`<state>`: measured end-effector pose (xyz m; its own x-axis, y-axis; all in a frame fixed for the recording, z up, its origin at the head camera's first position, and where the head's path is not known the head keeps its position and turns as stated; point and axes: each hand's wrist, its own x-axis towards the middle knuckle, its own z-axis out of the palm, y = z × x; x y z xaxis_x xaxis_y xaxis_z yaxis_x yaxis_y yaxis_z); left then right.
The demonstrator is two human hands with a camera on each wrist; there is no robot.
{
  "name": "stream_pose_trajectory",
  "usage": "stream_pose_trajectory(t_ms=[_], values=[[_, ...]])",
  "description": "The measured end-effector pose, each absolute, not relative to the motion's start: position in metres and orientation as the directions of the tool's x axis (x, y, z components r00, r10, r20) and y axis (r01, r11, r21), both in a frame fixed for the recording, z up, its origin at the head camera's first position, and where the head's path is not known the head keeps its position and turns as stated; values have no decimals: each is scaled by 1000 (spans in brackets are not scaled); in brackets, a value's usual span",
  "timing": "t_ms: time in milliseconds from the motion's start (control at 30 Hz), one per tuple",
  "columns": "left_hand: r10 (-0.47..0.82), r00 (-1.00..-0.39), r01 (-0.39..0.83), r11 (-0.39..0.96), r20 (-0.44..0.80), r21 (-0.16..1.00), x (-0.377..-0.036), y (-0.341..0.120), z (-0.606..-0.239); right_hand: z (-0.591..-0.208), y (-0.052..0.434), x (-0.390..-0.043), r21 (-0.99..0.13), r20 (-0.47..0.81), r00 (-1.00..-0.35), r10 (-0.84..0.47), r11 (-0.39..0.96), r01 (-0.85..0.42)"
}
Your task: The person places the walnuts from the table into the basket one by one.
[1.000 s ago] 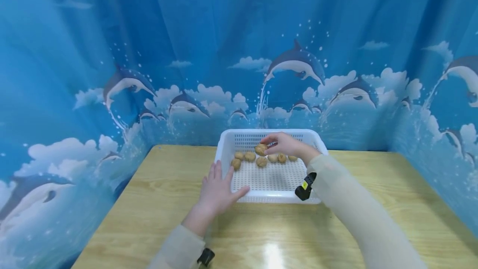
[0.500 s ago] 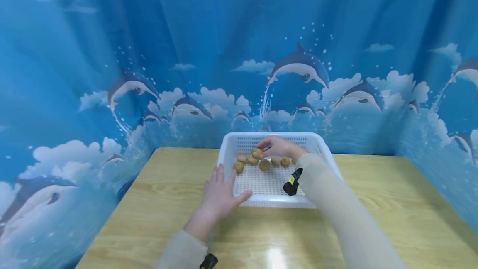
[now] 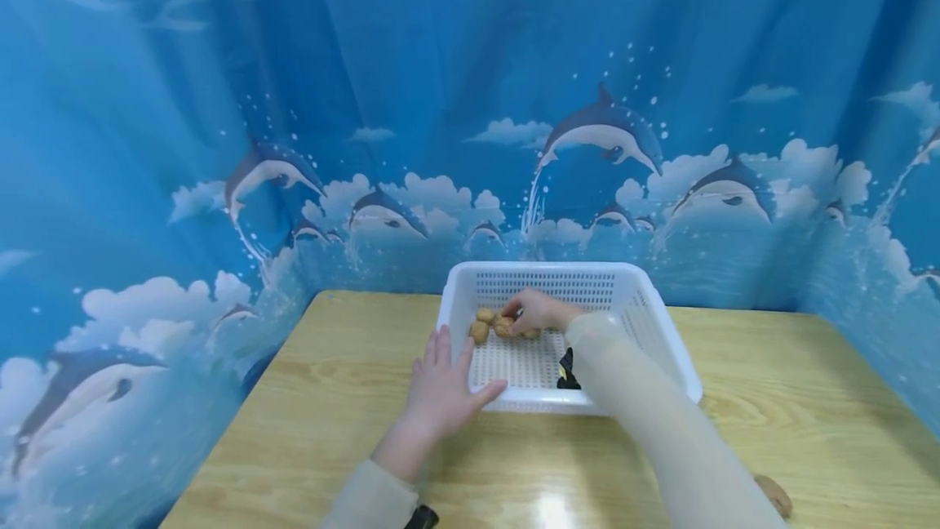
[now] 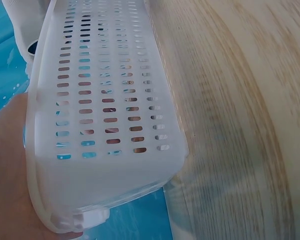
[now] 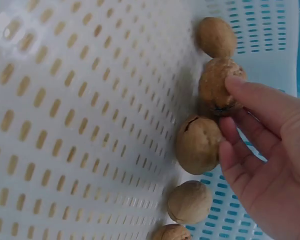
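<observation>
My right hand is inside the white perforated plastic basket. Between thumb and fingers it pinches a brown walnut, low among other walnuts. Just beside the fingers lies a cracked walnut, which the lower fingers seem to touch. More walnuts, among them one at the left, lie near it on the basket floor. My left hand rests at the basket's front left corner, fingers straight along the rim and thumb spread over the front edge. In the left wrist view, this hand shows only partly beside the basket wall.
The basket stands on a wooden table. Another walnut lies on the table at the lower right, partly hidden by the right sleeve. Behind the table hangs a blue curtain with dolphins printed on it.
The right hand has lowered the walnut to the others in the basket. The left hand stays at the corner. The head view has shifted slightly, and a table walnut now shows at lower right.
</observation>
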<state>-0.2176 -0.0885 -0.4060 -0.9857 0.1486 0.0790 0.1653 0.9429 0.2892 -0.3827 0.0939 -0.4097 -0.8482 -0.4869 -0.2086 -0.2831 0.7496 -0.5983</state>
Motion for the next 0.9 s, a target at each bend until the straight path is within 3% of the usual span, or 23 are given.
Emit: stream_pose_trajectory(t_ms=[367, 533, 900], values=[[157, -985, 170, 940, 66, 296, -218, -90, -403, -393, 101, -380, -632, -173, -864, -472, 727, -270], [157, -985, 173, 939, 76, 297, -222, -86, -403, -362, 127, -377, -608, -119, -842, -526, 709, -357], [145, -988, 155, 940, 55, 303, -219, -88, -405, -339, 180, -348, -618, -142, -837, -528, 708, -342]])
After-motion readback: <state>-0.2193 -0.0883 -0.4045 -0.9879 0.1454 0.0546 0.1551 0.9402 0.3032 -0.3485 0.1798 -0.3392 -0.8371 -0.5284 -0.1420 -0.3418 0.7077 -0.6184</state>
